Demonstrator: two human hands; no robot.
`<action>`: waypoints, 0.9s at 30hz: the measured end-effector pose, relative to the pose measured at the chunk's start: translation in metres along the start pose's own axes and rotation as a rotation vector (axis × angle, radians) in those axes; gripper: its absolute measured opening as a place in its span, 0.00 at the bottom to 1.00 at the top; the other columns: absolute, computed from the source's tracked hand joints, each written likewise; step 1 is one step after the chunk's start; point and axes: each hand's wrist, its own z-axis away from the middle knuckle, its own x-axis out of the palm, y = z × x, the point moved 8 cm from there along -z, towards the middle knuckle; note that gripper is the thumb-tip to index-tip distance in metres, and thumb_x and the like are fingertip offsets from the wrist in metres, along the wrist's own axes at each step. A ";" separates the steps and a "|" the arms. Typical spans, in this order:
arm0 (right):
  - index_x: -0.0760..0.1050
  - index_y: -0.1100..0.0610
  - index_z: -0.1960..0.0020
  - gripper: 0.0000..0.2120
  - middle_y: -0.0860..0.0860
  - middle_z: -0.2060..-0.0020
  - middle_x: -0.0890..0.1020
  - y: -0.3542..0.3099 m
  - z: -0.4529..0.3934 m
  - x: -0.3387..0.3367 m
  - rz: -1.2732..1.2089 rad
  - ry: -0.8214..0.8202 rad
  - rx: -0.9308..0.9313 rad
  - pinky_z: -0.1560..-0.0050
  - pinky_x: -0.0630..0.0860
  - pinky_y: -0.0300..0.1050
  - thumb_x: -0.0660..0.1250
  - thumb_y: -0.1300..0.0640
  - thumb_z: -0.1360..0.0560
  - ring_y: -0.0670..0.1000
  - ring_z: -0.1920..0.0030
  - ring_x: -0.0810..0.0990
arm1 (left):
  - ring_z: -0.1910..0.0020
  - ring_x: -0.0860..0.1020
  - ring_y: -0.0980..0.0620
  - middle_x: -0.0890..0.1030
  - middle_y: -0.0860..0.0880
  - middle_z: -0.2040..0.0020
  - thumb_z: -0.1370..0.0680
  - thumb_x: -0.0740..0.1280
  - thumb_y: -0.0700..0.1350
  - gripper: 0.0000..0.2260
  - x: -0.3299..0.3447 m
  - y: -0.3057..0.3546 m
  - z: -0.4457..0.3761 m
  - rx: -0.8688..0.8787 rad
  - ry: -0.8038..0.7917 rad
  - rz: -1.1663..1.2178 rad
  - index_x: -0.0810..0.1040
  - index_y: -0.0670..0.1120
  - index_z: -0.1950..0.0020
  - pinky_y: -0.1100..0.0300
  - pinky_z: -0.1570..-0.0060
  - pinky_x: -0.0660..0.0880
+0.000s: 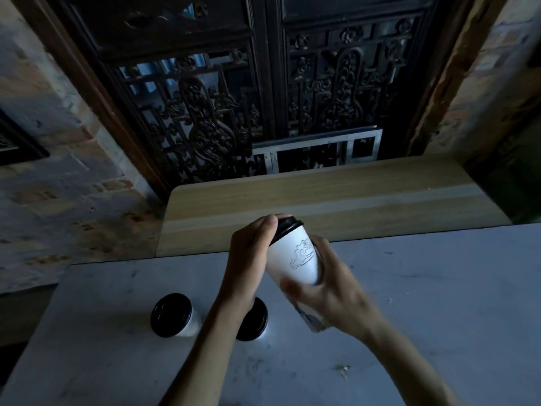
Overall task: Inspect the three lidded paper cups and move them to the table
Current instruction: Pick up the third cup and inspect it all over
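Presently one lidded paper cup [295, 259] is held off the surface, tilted, between both hands above the grey counter [424, 303]. The left hand [248, 259] has its fingers curled over the black lid [288, 224] and upper rim; the right hand [330, 288] wraps the lower body, thumb across the front, fingers closed around the far side. The second cup [175, 316] stands upright on the counter at near left, and the third cup [254, 320] stands close to its right, partly hidden beneath the left forearm. The wooden table [336, 197] lies beyond the counter edge and carries no cup, so by my judgement the task is at its first inspection. Risks noted: pressure on the lid while the cup is tilted could unseat it and spill any contents; the left forearm, passing low over the third cup, could topple it if lowered.
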 end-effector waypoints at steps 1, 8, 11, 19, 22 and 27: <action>0.73 0.41 0.35 0.31 0.47 0.48 0.86 0.002 -0.001 0.002 -0.143 -0.051 0.037 0.58 0.81 0.41 0.76 0.38 0.36 0.46 0.53 0.87 | 0.43 0.87 0.48 0.91 0.47 0.46 0.24 0.67 0.59 0.20 0.000 0.000 0.000 -0.009 0.000 0.046 0.89 0.46 0.46 0.54 0.41 0.81; 0.77 0.56 0.30 0.27 0.57 0.45 0.87 -0.004 0.002 0.014 -0.538 -0.238 0.070 0.54 0.84 0.52 0.74 0.47 0.26 0.57 0.49 0.88 | 0.46 0.87 0.39 0.90 0.42 0.48 0.25 0.67 0.62 0.23 -0.001 -0.009 0.000 -0.094 0.055 0.108 0.91 0.45 0.49 0.47 0.45 0.80; 0.73 0.46 0.30 0.36 0.48 0.49 0.88 0.004 -0.003 0.003 -0.189 -0.060 0.094 0.53 0.86 0.48 0.75 0.37 0.35 0.47 0.50 0.88 | 0.53 0.84 0.44 0.89 0.41 0.54 0.27 0.66 0.64 0.25 -0.007 -0.012 -0.002 -0.085 0.135 0.006 0.87 0.42 0.58 0.48 0.51 0.75; 0.70 0.42 0.29 0.33 0.43 0.48 0.85 -0.002 -0.001 -0.001 0.026 0.011 -0.044 0.54 0.84 0.47 0.78 0.40 0.30 0.45 0.50 0.86 | 0.51 0.86 0.55 0.90 0.46 0.52 0.23 0.62 0.63 0.23 0.001 -0.005 0.000 -0.019 0.035 -0.078 0.89 0.48 0.49 0.63 0.54 0.77; 0.78 0.44 0.35 0.27 0.49 0.48 0.87 -0.004 -0.002 0.001 -0.293 -0.146 0.075 0.57 0.84 0.44 0.77 0.41 0.32 0.48 0.51 0.88 | 0.41 0.86 0.43 0.90 0.45 0.45 0.21 0.64 0.62 0.21 0.002 -0.005 0.001 -0.071 -0.048 0.018 0.90 0.50 0.45 0.47 0.40 0.80; 0.84 0.49 0.41 0.11 0.52 0.54 0.88 -0.014 0.008 0.010 -0.641 -0.342 0.117 0.61 0.83 0.46 0.69 0.54 0.22 0.53 0.59 0.88 | 0.51 0.81 0.37 0.80 0.23 0.44 0.22 0.66 0.63 0.25 0.004 -0.003 0.002 -0.093 -0.082 0.090 0.88 0.42 0.45 0.44 0.48 0.73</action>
